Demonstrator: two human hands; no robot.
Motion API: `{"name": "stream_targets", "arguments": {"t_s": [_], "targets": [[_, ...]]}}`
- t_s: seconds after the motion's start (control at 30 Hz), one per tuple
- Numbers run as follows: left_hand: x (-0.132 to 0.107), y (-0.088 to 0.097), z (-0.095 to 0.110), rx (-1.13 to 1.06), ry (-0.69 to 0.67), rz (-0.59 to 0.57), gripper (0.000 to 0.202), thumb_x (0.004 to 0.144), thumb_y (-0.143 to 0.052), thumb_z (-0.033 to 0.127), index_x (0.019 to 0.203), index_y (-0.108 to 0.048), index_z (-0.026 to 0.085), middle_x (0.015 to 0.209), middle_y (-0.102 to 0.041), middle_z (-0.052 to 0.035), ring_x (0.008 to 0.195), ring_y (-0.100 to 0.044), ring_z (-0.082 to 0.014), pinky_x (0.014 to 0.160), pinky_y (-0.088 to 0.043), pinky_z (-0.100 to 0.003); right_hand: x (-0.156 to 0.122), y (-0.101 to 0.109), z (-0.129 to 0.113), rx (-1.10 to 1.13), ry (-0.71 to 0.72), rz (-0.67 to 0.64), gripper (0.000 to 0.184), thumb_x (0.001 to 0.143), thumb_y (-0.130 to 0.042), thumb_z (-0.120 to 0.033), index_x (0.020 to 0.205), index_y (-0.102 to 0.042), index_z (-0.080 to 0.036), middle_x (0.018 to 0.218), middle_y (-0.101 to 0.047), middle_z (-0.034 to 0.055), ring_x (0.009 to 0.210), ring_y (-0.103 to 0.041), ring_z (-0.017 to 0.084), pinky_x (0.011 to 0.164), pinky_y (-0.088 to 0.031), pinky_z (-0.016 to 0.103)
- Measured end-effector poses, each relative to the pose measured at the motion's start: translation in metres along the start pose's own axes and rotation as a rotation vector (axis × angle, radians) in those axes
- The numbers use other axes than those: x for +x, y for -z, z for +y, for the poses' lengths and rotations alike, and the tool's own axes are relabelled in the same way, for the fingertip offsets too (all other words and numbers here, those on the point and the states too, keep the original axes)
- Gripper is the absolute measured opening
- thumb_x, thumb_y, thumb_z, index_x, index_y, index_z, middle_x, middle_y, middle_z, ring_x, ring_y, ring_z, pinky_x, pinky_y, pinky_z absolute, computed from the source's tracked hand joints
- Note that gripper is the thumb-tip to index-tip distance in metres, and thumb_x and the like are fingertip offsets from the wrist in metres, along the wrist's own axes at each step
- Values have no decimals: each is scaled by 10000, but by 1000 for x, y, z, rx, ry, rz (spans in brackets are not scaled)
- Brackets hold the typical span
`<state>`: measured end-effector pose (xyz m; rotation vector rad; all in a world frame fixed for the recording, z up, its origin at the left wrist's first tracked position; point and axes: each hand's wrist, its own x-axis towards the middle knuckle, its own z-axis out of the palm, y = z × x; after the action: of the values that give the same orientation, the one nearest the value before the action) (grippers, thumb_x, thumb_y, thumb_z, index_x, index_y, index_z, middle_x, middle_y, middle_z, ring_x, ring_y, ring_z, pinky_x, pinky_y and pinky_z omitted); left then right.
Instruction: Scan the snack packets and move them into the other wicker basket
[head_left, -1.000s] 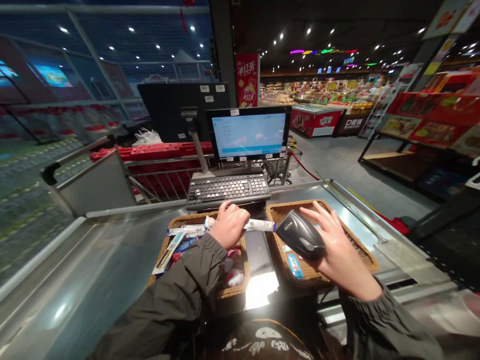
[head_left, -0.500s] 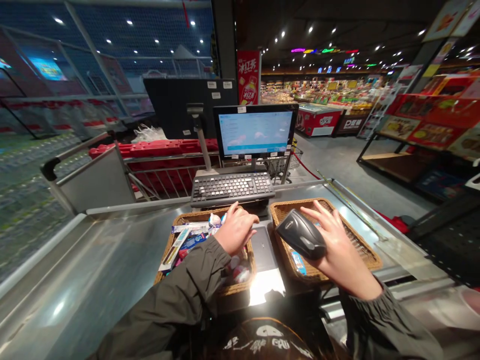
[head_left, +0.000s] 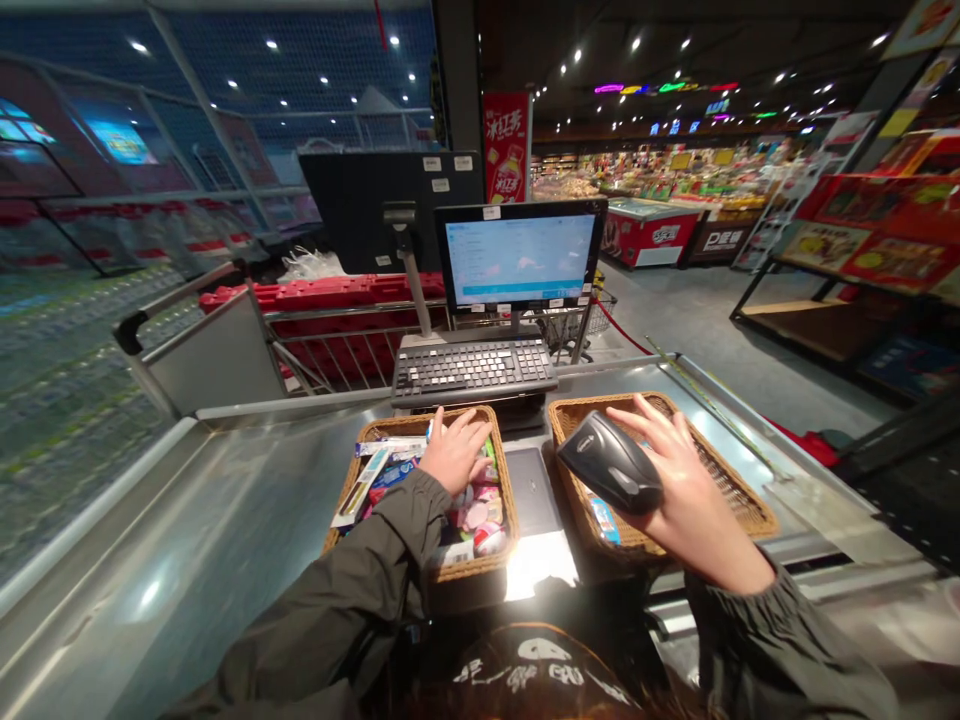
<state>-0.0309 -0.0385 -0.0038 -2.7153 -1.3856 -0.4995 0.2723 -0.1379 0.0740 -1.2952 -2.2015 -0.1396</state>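
My left hand (head_left: pixel 452 452) reaches into the left wicker basket (head_left: pixel 349 492), its fingers stretched out flat over several small colourful packets (head_left: pixel 476 515). My right hand (head_left: pixel 679 492) grips a black barcode scanner (head_left: pixel 609 474) over the right wicker basket (head_left: pixel 739 492). The scanner's head points left and down. A small blue packet (head_left: pixel 600 520) lies in the right basket under the scanner. A dark flat scan plate (head_left: pixel 529 488) sits between the two baskets.
Behind the baskets stand a black keyboard (head_left: pixel 474 368) and a lit monitor (head_left: pixel 519 258). The baskets rest on a steel checkout counter (head_left: pixel 217 520). Red shopping carts (head_left: pixel 330 325) are lined up beyond it. Shop shelves (head_left: pixel 862 230) and an aisle lie to the right.
My left hand held a long white tube up beside the scanner, then drew back left and down into the left basket; the tube is no longer in view. The right hand kept the scanner almost still.
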Motion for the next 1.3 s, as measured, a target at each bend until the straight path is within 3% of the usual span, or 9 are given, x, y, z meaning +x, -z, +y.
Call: {"name": "stream_targets", "arguments": {"t_s": [0.07,0.23,0.47,0.63,0.8,0.97,1.1,1.3], "targets": [[-11,-1,-10,58,91,-65,339,870,-613,350,1196,-608,254,1327,-610,-119,1352,-420,-320,1154,-48,-657,-1,0,0,7,8,0,297,836,-554,-247,1130,-573,-212,1401,-520,159,1449,-262,388,1097,-188,746],[-39,10,-25,62,216,-185,190,834,-643,384,828,-660,195,1060,-702,-117,1144,-570,-318,1118,-95,-687,-3,-3,3,11,24,-10,328,822,-540,-207,1150,-562,-209,1413,-502,157,1455,-251,381,1097,-196,745],[-43,17,-22,-182,351,-123,152,857,-584,282,953,-686,222,1131,-708,-92,1131,-609,-279,1113,-251,-632,2,-7,-2,31,42,-39,339,804,-552,-205,1142,-578,-203,1407,-513,161,1446,-263,396,1090,-203,751],[-36,41,-6,-163,242,67,209,900,-489,201,986,-676,236,1222,-688,-72,1315,-487,-293,1113,-153,-701,4,-8,-4,24,58,-39,326,806,-567,-218,1130,-589,-192,1411,-507,164,1443,-268,398,1096,-197,745],[-26,72,19,-65,47,249,206,927,-448,187,887,-649,212,1341,-619,-56,1438,-314,-288,1157,-21,-662,2,-11,-10,39,62,-59,405,803,-575,-203,1208,-576,-194,1436,-478,159,1455,-243,387,1109,-195,725],[-18,83,32,-315,132,208,283,950,-382,228,1046,-648,238,1213,-694,-36,1376,-435,-241,1184,-88,-625,0,-9,-17,46,85,-60,457,809,-546,-166,1265,-531,-176,1434,-473,175,1455,-238,383,1113,-188,726],[-16,81,33,-484,186,179,286,944,-380,282,988,-654,213,1263,-667,-56,1324,-501,-247,1193,-151,-594,0,-5,-20,52,93,-61,457,802,-551,-153,1258,-526,-183,1434,-472,171,1458,-230,376,1116,-178,728],[-17,85,33,-428,121,192,319,951,-340,251,1059,-638,213,1233,-680,-80,1391,-415,-240,1187,-64,-623,-2,-4,-24,65,94,-77,413,796,-545,-146,1207,-560,-181,1438,-471,165,1465,-230,355,1137,-164,705]]}}
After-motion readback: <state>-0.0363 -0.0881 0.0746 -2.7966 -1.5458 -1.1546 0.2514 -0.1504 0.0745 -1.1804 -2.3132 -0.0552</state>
